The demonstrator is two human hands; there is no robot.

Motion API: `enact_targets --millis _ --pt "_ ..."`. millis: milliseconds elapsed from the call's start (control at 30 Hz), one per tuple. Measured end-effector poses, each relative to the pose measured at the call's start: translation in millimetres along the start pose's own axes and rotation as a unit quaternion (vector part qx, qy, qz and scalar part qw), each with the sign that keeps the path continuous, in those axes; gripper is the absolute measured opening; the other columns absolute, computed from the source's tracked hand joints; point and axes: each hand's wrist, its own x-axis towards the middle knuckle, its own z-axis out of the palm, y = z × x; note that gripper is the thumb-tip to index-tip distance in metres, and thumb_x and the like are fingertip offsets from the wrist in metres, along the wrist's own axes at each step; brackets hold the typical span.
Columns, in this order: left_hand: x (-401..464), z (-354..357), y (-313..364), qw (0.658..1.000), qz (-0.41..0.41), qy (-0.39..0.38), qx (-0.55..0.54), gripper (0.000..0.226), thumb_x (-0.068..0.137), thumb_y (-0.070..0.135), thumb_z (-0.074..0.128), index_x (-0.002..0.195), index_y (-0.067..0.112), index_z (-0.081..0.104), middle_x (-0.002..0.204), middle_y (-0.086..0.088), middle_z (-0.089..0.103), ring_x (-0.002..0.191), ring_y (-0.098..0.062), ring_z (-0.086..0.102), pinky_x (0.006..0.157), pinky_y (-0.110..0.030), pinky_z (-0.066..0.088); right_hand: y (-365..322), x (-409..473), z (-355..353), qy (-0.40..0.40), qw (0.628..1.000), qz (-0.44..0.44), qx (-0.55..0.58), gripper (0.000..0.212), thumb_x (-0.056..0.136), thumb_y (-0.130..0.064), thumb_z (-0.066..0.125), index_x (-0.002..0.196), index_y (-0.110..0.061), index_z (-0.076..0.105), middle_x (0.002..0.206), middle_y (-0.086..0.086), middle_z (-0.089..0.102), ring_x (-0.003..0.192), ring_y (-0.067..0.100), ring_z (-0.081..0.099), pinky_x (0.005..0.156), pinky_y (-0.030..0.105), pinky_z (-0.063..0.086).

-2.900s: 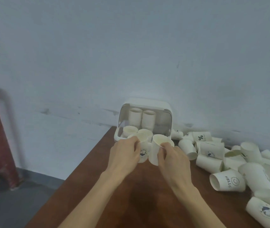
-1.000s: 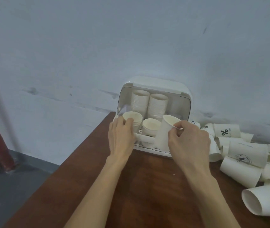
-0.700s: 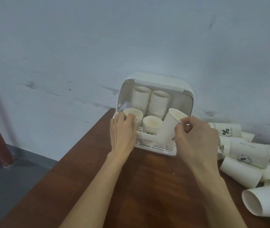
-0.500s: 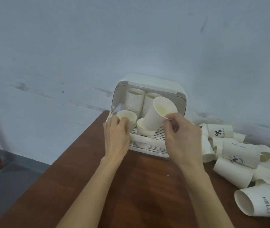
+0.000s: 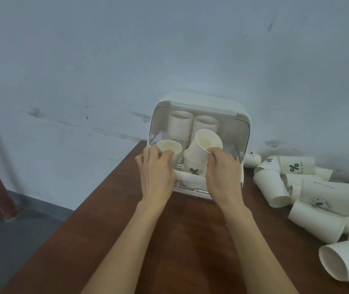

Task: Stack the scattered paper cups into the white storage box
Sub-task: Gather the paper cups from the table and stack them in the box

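Paper cup [image 5: 205, 144] tilted, pinched by right hand [image 5: 224, 177] over % cup [image 5: 192, 166] in white storage box [image 5: 241, 132]; left hand [image 5: 156, 172] gripped neighbouring stack [image 5: 169, 147] left of it.

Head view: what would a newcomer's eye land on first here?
Two bare hands at the open white storage box by the wall: the right hand tilts a paper cup into the cup marked %, the left hand holds another cup stack. Loose cups lie heaped to the right on the brown table.

box [image 5: 201, 102] right side free, cup stacks [image 5: 180, 126] behind
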Motion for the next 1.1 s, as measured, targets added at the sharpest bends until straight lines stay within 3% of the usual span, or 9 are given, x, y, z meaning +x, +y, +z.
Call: enact_targets --millis 167,400,633,833,1100 --pt "0 -1 0 1.000 -0.005 -0.010 0.002 0.024 0.072 -0.003 0.071 0.089 0.015 0.070 0.083 -0.005 0.049 0.085 -0.027 0.047 0.080 -0.035 0.026 -3 1 -5 -0.019 0.998 -0.030 -0.050 0.023 0.095 -0.002 0.045 0.113 -0.004 0.059 0.099 0.018 0.062 0.094 0.037 0.051 0.076 0.041 0.037" --pt "1 -2 0 1.000 -0.001 -0.024 -0.002 0.024 0.070 -0.005 0.068 0.087 0.013 0.067 0.084 -0.005 0.048 0.086 -0.027 0.046 0.080 -0.035 0.025 6 0 7 -0.062 0.986 -0.045 -0.149 0.022 0.090 -0.002 0.046 0.107 -0.009 0.059 0.089 0.014 0.058 0.085 0.033 0.046 0.070 0.035 0.024" --pt "2 -3 0 1.000 -0.009 -0.020 0.003 0.022 0.069 -0.003 0.069 0.085 0.012 0.069 0.084 -0.006 0.050 0.086 -0.029 0.047 0.079 -0.036 0.026 9 -6 17 -0.071 0.991 -0.047 -0.105 0.026 0.091 0.002 0.045 0.111 -0.004 0.060 0.098 0.015 0.056 0.095 0.029 0.042 0.070 0.027 0.013" --pt "2 -4 0 1.000 -0.010 -0.028 -0.003 0.023 0.071 -0.002 0.069 0.087 0.013 0.071 0.084 -0.006 0.050 0.087 -0.028 0.047 0.080 -0.034 0.024 9 -10 21 -0.048 0.994 -0.054 -0.081 0.024 0.086 0.006 0.051 0.105 0.000 0.064 0.092 0.019 0.059 0.092 0.035 0.047 0.070 0.027 0.015" --pt "2 -6 2 0.999 -0.019 -0.042 -0.023 0.038 0.070 -0.006 0.067 0.103 0.013 0.071 0.087 -0.008 0.052 0.090 -0.030 0.050 0.080 -0.040 0.029 13 -12 23 -0.036 0.996 -0.065 -0.044 0.036 0.084 0.009 0.055 0.117 0.000 0.063 0.093 0.020 0.063 0.089 0.038 0.051 0.074 0.035 0.031"
